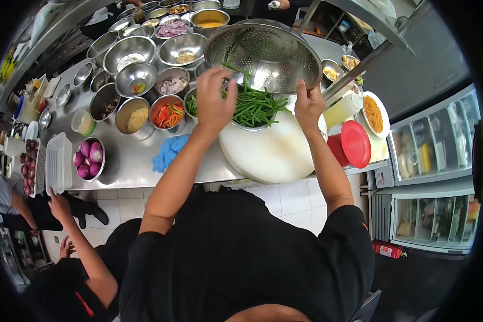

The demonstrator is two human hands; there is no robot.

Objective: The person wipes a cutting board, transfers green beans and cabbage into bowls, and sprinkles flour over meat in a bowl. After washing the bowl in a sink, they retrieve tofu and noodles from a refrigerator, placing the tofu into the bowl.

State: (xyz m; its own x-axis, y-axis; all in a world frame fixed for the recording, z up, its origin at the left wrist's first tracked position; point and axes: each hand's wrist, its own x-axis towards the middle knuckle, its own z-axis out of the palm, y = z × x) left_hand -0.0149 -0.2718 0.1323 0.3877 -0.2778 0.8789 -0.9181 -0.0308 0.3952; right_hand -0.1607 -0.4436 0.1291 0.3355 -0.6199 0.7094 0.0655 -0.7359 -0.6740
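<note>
My right hand (309, 107) grips the rim of a large steel colander (268, 53), which is tipped so that its inside faces me. A few green bean pieces cling to the colander's wall. Below its lower edge, cut green beans (252, 107) lie heaped in a steel bowl that stands at the round white cutting board (268, 150). My left hand (216, 102), slightly blurred, is raised beside the beans at the colander's left side. Its thumb and fingers are apart, and I see nothing held in it.
Steel bowls with red pepper strips (169, 115), noodles (138, 119) and other ingredients crowd the left and back. A blue cloth (169, 153) lies near the edge. At right stand a red container (355, 144) and a white plate (376, 114). A co-worker's hand (59, 205) is at lower left.
</note>
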